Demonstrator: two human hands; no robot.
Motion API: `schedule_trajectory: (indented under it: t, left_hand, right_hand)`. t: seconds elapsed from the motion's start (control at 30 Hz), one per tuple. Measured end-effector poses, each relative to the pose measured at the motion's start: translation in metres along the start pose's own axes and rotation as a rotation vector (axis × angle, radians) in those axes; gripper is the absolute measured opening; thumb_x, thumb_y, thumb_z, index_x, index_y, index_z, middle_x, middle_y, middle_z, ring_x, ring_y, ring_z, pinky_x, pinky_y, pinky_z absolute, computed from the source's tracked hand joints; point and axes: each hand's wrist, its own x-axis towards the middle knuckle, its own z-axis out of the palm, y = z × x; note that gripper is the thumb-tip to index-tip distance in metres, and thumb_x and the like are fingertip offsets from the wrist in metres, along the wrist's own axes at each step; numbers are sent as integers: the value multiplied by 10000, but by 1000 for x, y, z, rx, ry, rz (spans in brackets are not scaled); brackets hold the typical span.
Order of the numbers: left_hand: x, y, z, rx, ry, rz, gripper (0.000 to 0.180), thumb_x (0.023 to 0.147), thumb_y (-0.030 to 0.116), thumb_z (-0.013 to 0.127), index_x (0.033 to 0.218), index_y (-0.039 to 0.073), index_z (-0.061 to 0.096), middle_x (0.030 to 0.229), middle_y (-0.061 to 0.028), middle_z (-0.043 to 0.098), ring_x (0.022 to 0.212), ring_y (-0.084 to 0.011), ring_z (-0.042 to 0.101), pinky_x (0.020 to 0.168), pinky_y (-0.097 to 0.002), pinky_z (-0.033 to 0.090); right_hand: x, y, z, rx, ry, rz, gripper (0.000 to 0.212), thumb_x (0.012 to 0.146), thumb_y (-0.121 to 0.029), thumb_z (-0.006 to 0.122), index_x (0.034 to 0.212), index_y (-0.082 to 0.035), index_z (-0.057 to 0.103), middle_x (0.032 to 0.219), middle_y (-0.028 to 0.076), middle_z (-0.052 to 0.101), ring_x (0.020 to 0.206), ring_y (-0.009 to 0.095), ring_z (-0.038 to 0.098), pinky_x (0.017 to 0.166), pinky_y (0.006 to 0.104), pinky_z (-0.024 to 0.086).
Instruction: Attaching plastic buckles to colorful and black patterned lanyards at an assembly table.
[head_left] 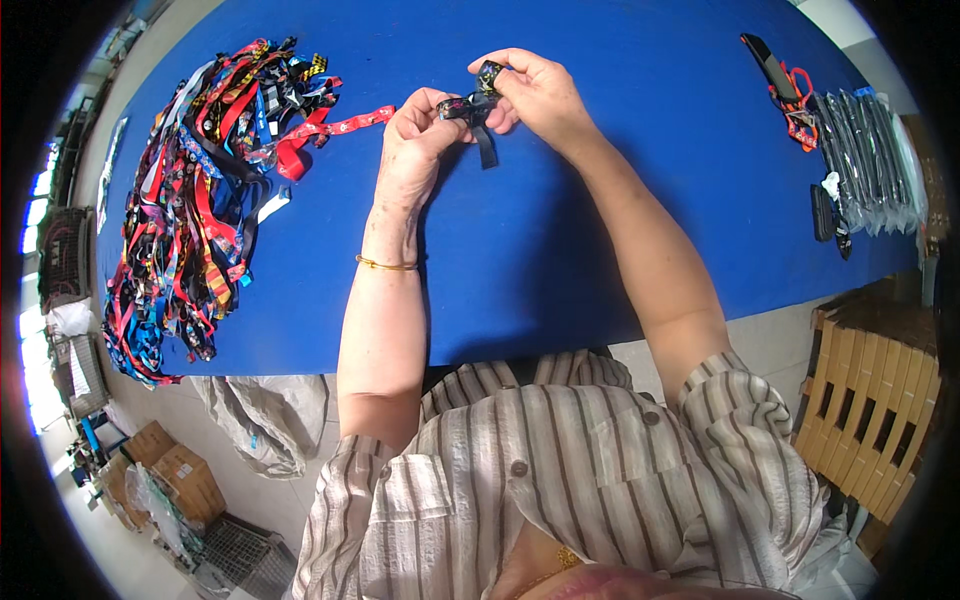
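A black patterned ribbon (486, 148) is looped between my two hands near the far middle of the table, with a short dark tail hanging down. My left hand (418, 128) pinches one loop of it between thumb and fingers. On the other side, my right hand (535, 98) grips the opposite loop. Whether the middle is knotted I cannot tell. A red printed ribbon (345, 125) stretches from the left pile almost to my left hand. That pile of many-coloured printed ribbons (200, 190) lies in a long heap on the left side of the table.
The blue table (560, 260) spreads under my arms. At the right lie red-handled scissors (797, 95), a dark knife-like tool (768, 62), a row of plastic-wrapped dark packs (865, 160) and a small black object (822, 212). Cardboard boxes (185, 480) stand on the floor at left.
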Motion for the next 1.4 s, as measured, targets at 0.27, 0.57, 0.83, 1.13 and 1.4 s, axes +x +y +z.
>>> schedule_trajectory:
  t: [0.27, 0.57, 0.83, 1.13, 1.4]
  left_hand:
    - [3, 1, 7, -315, 116, 21, 154, 954, 52, 534, 1097, 9, 568, 925, -83, 650, 794, -167, 620, 770, -299, 525]
    - [1, 2, 12, -179, 179, -2, 218, 1015, 158, 472, 1089, 1, 604, 902, -100, 658, 743, -171, 635, 704, -285, 542]
    - [3, -8, 0, -87, 93, 13, 180, 1022, 117, 460, 1096, 4, 579, 900, -120, 661, 686, -169, 642, 633, -262, 526]
    - [4, -12, 7, -98, 198, 11, 233, 1040, 200, 468, 1095, 8, 588, 833, -93, 654, 682, -141, 623, 627, -259, 511]
    - [4, -4, 12, -173, 128, 29, 258, 1060, 250, 436, 1094, 30, 567, 771, -90, 622, 464, -74, 409, 415, -211, 281]
  right_hand:
    - [-2, 1, 2, 35, -31, -16, 232, 990, -97, 478, 1125, 21, 625, 770, 89, 662, 598, 114, 652, 522, 232, 539]
    - [-7, 4, 10, -12, -59, -79, 203, 1001, -125, 531, 1128, 12, 611, 785, 68, 664, 610, 98, 632, 529, 215, 518]
    - [-8, 5, 12, -60, 6, -38, 190, 1008, -149, 536, 1062, 22, 599, 732, 66, 637, 568, 98, 607, 506, 234, 511]
    - [-6, 16, 14, -36, 20, -77, 180, 985, -155, 590, 962, 23, 603, 682, 79, 652, 521, 98, 621, 465, 229, 508]
    - [-6, 13, 18, 72, 19, -31, 202, 985, -157, 588, 955, 43, 587, 684, 96, 651, 508, 118, 623, 446, 240, 507]
